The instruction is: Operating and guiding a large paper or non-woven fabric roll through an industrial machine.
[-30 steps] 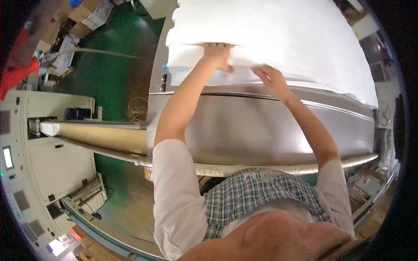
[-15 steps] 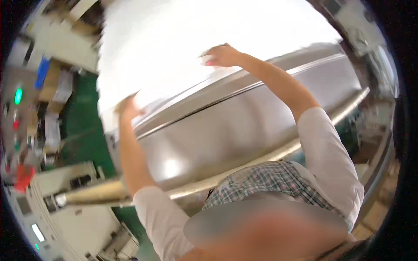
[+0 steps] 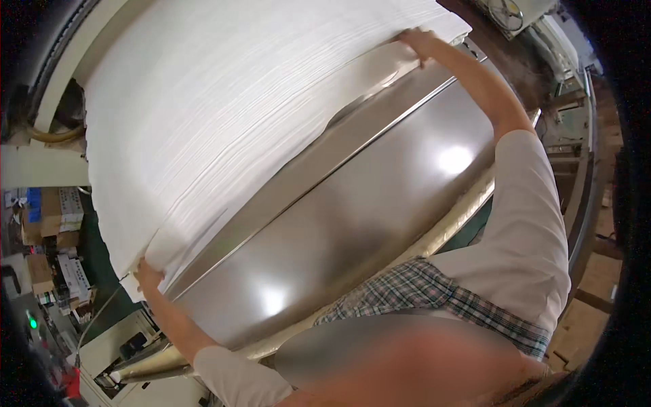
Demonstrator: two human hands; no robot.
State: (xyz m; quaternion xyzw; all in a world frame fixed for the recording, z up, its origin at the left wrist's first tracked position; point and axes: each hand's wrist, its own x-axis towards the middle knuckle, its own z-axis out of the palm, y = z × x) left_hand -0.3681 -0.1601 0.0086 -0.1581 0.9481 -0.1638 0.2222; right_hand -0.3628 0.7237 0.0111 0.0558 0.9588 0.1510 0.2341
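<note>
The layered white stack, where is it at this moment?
In the head view, the layered white stack lies toward the upper left, beyond the grey metal panel, with the left hand and right hand at its near edge.

white stack [image 3: 237,88]: matt, finely ridged layers | front panel [image 3: 380,203]: smooth, glossy metal | apron [image 3: 400,288]: matt cloth

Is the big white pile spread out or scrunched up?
Spread out: the white pile lies broad in thin layers, reaching from the left hand to the right hand.
</note>
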